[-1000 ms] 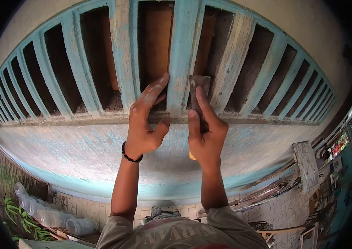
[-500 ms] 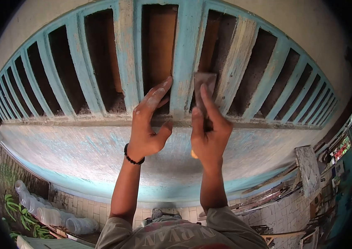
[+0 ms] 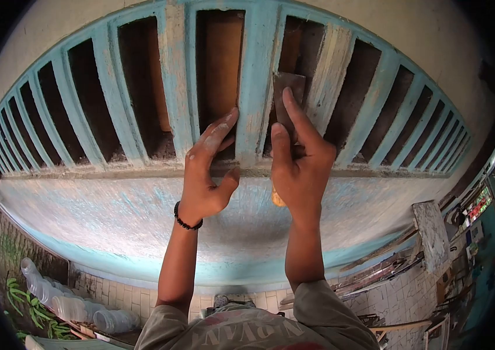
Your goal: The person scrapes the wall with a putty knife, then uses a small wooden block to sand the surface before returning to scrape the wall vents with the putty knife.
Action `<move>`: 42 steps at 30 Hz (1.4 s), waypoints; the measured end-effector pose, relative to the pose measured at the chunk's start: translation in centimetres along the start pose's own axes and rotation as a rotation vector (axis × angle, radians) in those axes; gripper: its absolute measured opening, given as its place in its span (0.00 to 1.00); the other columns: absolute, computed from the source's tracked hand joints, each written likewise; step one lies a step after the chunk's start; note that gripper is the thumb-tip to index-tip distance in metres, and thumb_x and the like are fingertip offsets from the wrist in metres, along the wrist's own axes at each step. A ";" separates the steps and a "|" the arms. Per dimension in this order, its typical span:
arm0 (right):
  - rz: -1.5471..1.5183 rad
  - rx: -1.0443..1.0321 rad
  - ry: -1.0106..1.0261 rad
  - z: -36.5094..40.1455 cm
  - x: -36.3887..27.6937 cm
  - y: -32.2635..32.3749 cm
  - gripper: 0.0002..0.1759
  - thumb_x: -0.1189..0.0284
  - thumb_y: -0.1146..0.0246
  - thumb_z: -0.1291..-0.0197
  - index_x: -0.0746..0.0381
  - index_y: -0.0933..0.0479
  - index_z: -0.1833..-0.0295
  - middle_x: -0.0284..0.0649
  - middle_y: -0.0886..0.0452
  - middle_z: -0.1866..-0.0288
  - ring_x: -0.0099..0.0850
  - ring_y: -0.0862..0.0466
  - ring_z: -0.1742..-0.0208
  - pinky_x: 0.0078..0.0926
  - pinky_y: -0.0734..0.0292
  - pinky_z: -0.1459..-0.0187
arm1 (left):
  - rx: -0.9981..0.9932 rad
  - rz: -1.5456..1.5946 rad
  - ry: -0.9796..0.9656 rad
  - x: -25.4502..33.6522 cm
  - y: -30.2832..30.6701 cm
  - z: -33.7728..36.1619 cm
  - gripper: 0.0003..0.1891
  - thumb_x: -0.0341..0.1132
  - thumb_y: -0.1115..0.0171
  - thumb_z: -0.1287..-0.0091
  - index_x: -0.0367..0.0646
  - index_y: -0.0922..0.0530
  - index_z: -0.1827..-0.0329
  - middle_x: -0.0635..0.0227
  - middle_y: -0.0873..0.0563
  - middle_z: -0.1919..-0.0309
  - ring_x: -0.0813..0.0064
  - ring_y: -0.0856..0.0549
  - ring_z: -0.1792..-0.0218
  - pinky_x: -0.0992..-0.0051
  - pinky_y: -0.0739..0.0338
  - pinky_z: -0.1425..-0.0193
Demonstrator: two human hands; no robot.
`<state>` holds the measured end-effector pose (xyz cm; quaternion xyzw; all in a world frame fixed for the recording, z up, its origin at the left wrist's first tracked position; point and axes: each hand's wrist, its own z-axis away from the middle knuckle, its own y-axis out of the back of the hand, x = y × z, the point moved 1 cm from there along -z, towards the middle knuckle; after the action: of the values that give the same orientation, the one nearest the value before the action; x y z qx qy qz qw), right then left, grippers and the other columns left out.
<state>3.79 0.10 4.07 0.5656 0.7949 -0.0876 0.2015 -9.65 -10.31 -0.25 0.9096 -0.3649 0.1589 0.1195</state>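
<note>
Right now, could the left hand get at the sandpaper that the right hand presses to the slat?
Probably yes. The left hand rests on the same blue slat, just across from the sandpaper, nothing between. But the right hand covers most of it, leaving only its top bare.

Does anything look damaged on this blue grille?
Yes: the blue paint is worn and patchy. The slat right of the sandpaper held by the right hand shows a mostly bare, pale surface.
</note>
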 end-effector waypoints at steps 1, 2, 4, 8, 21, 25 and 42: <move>-0.003 -0.007 -0.004 0.0 0.0 0.1 0.28 0.81 0.37 0.32 0.62 0.22 0.26 0.29 0.21 0.74 0.13 0.27 0.75 0.15 0.32 0.73 | 0.001 0.008 -0.014 -0.1 0.0 0.0 0.43 0.20 0.44 0.55 0.34 0.28 0.26 0.43 0.25 0.25 0.44 0.25 0.25 0.54 0.24 0.24; -0.006 -0.014 -0.008 0.0 -0.1 0.2 0.28 0.81 0.37 0.31 0.62 0.22 0.26 0.29 0.22 0.74 0.13 0.27 0.75 0.15 0.32 0.73 | 0.005 0.017 -0.028 -0.3 -0.1 0.1 0.43 0.20 0.44 0.55 0.34 0.28 0.26 0.43 0.26 0.25 0.44 0.26 0.25 0.54 0.23 0.24; -0.016 -0.012 -0.008 0.9 0.2 0.1 0.27 0.80 0.37 0.30 0.61 0.23 0.25 0.28 0.22 0.74 0.13 0.27 0.75 0.15 0.33 0.74 | 0.003 0.021 -0.044 -0.5 -0.1 0.2 0.42 0.19 0.44 0.54 0.35 0.28 0.26 0.44 0.26 0.25 0.44 0.26 0.25 0.54 0.23 0.25; -0.023 -0.019 -0.009 -0.2 0.1 -0.1 0.26 0.78 0.37 0.28 0.60 0.23 0.25 0.28 0.21 0.74 0.14 0.26 0.75 0.15 0.32 0.73 | -0.011 0.000 -0.028 -0.2 0.2 0.1 0.42 0.19 0.44 0.53 0.37 0.29 0.25 0.44 0.26 0.25 0.44 0.26 0.25 0.54 0.23 0.25; 0.006 -0.019 0.040 -4.0 -1.0 0.8 0.25 0.75 0.35 0.30 0.58 0.20 0.27 0.34 0.16 0.71 0.17 0.22 0.75 0.19 0.26 0.72 | 0.013 0.011 0.010 -0.1 0.1 0.2 0.43 0.19 0.44 0.54 0.37 0.27 0.25 0.46 0.25 0.25 0.46 0.24 0.25 0.56 0.23 0.25; 0.011 -0.010 0.008 -2.8 -1.4 0.7 0.24 0.78 0.36 0.33 0.63 0.19 0.31 0.43 0.14 0.71 0.20 0.21 0.75 0.25 0.25 0.72 | 0.024 0.023 0.015 0.3 0.0 0.1 0.44 0.19 0.44 0.55 0.37 0.27 0.25 0.47 0.24 0.26 0.47 0.23 0.26 0.56 0.23 0.26; 0.022 -0.032 -0.020 -3.0 -1.8 1.0 0.24 0.78 0.36 0.33 0.64 0.18 0.32 0.41 0.16 0.75 0.19 0.22 0.78 0.25 0.26 0.73 | 0.031 0.037 0.012 0.2 0.0 0.1 0.42 0.18 0.44 0.53 0.38 0.27 0.25 0.47 0.23 0.27 0.48 0.24 0.26 0.58 0.25 0.25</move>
<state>4.51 0.04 7.64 0.5701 0.7878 -0.0784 0.2195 -9.49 -10.49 -0.29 0.9035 -0.3785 0.1719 0.1047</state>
